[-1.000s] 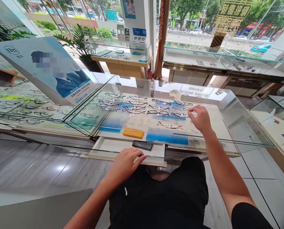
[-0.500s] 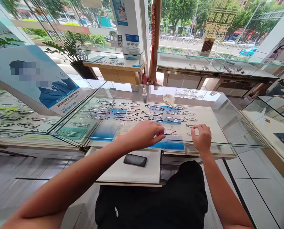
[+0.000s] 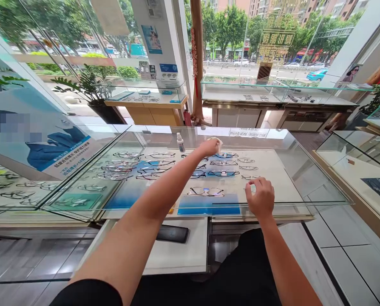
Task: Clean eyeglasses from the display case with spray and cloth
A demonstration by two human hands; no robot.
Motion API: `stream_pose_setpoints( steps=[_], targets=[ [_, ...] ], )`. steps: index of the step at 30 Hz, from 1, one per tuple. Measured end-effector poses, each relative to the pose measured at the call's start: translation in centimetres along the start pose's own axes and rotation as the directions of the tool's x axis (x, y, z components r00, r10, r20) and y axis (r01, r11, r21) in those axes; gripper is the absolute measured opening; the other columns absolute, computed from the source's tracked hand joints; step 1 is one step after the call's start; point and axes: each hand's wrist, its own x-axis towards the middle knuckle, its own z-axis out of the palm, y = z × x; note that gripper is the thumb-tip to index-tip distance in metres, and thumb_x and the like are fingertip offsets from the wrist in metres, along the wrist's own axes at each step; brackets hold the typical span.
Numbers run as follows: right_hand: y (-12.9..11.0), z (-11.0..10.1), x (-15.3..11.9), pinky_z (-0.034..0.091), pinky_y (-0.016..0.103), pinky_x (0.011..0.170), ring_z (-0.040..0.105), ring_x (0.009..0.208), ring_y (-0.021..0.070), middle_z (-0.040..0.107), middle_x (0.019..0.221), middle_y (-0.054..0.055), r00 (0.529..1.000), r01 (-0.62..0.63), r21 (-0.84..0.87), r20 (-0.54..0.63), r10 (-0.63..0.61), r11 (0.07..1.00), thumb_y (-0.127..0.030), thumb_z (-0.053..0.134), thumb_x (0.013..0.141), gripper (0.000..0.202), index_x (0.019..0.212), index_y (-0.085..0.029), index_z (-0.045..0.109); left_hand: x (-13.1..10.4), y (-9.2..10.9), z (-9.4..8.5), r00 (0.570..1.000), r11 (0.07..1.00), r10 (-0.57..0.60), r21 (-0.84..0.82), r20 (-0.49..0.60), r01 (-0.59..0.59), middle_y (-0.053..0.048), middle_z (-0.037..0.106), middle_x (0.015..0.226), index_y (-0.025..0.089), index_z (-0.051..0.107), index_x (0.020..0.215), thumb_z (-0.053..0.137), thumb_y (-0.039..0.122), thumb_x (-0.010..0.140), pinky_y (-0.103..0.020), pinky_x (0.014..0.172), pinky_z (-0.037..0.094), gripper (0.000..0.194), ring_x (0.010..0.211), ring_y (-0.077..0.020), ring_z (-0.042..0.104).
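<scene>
My left hand reaches across the glass counter, its fingers closed on a pale cloth at the far part of the top. A small white spray bottle stands upright to the left of that hand. My right hand is near the counter's front, with thumb and forefinger curled together in a ring. Whatever lies between those fingertips, if anything, is too small to make out. Below the glass are rows of eyeglasses, some on blue sheets. My left arm hides part of the rows.
The glass display counter has a hard front edge. A black phone lies on a white pull-out surface below, partly behind my left arm. A large printed board leans at the left. More display cases stand by the window.
My left hand has moved forward to the cloth and taken hold of it. The right hand keeps its curled pose at the front. The camera view has shifted.
</scene>
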Motion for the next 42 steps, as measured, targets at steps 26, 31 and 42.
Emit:
stream_pose_setpoints(
  steps=[26, 31, 42],
  targets=[
    [-0.4, -0.1, -0.1, 0.039, 0.043, 0.080, 0.060, 0.093, 0.0305, 0.073, 0.100, 0.010, 1.000, -0.007, 0.015, -0.017, 0.007, 1.000, -0.029, 0.056, 0.102, 0.013, 0.095, -0.025, 0.065, -0.8, 2.4, 1.1, 0.948, 0.967, 0.199, 0.104, 0.250, -0.231, -0.011, 0.082, 0.092, 0.030, 0.087, 0.097, 0.072, 0.036, 0.083, -0.049, 0.117, 0.031, 0.021, 0.115, -0.0336, 0.062],
    [-0.4, -0.2, -0.1, 0.039, 0.043, 0.081, 0.061, 0.094, 0.0302, 0.074, 0.100, 0.010, 1.000, -0.012, 0.013, -0.008, 0.012, 1.000, -0.029, 0.056, 0.102, 0.014, 0.095, -0.024, 0.066, -1.7, 3.2, -0.2, 0.936, 0.938, 0.238, 0.189, 0.260, -0.291, -0.011, 0.083, 0.107, 0.027, 0.085, 0.096, 0.073, 0.029, 0.081, -0.052, 0.121, 0.026, 0.020, 0.123, -0.0352, 0.060],
    [0.1, 0.1, -0.2, 0.037, 0.039, 0.079, 0.060, 0.091, 0.0275, 0.074, 0.097, 0.009, 0.998, 0.016, -0.005, -0.053, -0.017, 1.000, -0.029, 0.057, 0.101, 0.016, 0.093, -0.022, 0.068, -18.3, 10.7, -13.9, 0.754, 0.933, 0.176, 0.137, 0.632, -0.333, -0.003, 0.082, 0.117, 0.028, 0.083, 0.106, 0.055, 0.049, 0.108, -0.040, 0.112, 0.044, 0.035, 0.115, -0.0238, 0.070]
  ],
)
